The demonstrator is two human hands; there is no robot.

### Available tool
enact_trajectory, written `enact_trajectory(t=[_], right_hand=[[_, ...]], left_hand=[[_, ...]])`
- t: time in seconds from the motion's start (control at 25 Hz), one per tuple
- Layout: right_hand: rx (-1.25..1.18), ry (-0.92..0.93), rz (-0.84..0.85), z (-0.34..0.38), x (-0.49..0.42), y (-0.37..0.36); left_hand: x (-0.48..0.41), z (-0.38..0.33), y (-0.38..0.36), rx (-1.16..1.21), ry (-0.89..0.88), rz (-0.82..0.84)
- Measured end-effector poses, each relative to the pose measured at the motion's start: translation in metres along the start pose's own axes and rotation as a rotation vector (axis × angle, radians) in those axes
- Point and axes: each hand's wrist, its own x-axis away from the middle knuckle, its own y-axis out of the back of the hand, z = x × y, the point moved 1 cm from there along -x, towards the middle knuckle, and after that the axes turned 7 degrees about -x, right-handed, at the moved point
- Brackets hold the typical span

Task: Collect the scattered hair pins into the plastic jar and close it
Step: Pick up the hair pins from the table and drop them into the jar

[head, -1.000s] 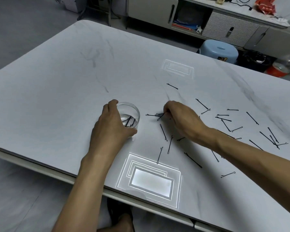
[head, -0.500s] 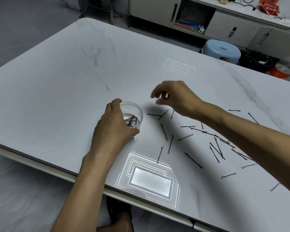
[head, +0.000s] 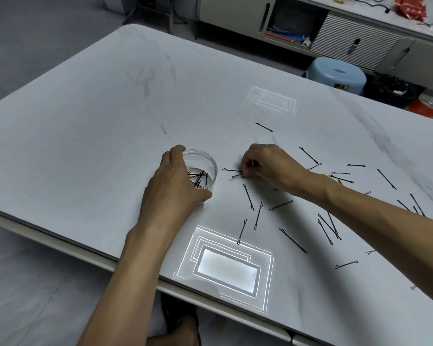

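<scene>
The whole left and far-left part of the table (head: 85, 126) is bare, so a hand could sweep there freely. The clear plastic jar (head: 205, 166) stands open-topped near the front edge, but the left hand (head: 170, 188) wraps its near and left sides, leaving only its right and far sides and the mouth reachable. Between the jar and the right hand (head: 268, 166) lies a narrow bare strip crossed by two hair pins (head: 231, 170). To the right, scattered pins (head: 328, 226) crowd the surface under and beyond the right forearm (head: 360, 213).
</scene>
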Motion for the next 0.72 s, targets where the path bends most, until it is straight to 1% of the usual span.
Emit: enact_trajectory(t=[0.12, 0.28, 0.44, 0.52, 0.6, 0.72], right_hand=[[0.011, 0.025, -0.047, 0.008, -0.007, -0.006], [0.013, 0.009, -0.039, 0.014, -0.013, -0.011], [0.177, 0.005, -0.050, 0.014, -0.001, -0.016], [0.185, -0.063, -0.099, 0.011, 0.013, -0.018], [0.073, -0.174, -0.132, 0.011, 0.028, -0.021], [-0.062, -0.324, -0.133, 0.019, 0.043, -0.027]], left_hand=[[-0.001, 0.000, 0.000, -0.002, 0.001, 0.003], [-0.002, 0.000, 0.000, -0.002, 0.004, 0.007], [0.000, -0.001, 0.000, 0.000, -0.001, 0.010], [-0.001, -0.001, 0.000, 0.003, 0.001, 0.014], [-0.001, -0.001, 0.000, 0.004, 0.005, 0.014], [0.000, -0.002, 0.001, 0.005, 0.001, 0.020]])
